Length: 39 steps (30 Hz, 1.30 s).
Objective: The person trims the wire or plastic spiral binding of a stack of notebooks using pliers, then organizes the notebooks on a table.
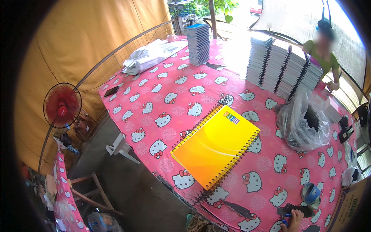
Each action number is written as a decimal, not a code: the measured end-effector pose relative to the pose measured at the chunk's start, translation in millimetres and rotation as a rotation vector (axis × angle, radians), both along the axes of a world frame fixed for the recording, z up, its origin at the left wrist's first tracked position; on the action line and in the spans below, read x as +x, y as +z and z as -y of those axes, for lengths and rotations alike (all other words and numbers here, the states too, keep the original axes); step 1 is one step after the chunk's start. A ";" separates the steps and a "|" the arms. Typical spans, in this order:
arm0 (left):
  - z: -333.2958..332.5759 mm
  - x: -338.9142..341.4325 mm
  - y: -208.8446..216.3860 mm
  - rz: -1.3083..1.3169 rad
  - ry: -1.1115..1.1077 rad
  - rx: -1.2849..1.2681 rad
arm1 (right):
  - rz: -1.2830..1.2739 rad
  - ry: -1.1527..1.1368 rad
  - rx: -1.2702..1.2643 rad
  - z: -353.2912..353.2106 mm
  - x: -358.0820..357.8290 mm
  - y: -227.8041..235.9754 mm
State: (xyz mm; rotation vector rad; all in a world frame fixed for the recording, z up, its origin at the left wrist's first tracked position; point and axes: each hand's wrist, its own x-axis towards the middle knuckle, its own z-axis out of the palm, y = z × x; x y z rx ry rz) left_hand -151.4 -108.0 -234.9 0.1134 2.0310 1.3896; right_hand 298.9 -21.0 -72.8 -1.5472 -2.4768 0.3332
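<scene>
Only one hand (pixel 295 220) shows, at the lower edge, which one I cannot tell; its fingers curl onto a dark tool (pixel 295 210), grip unclear. Just beside it sits a blue tape roll (pixel 310 193); a yellow notebook (pixel 216 145) lies well up-left on the pink table (pixel 154 96).

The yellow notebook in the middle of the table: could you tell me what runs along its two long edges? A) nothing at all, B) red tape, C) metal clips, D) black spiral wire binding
D: the yellow notebook lies flat on the pink table with black spiral wire coils showing along both of its long edges.
</scene>
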 end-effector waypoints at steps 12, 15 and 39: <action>95.9 3.2 -47.8 -0.023 0.132 -0.070 | 0.028 -0.054 0.119 6.8 7.6 -32.2; 112.0 -5.2 -47.4 -0.073 0.113 -0.047 | 0.002 -0.016 0.106 3.3 -0.7 -34.6; -26.1 -41.8 -35.2 0.048 -0.173 -0.080 | -0.034 -0.009 0.159 4.2 1.7 -17.5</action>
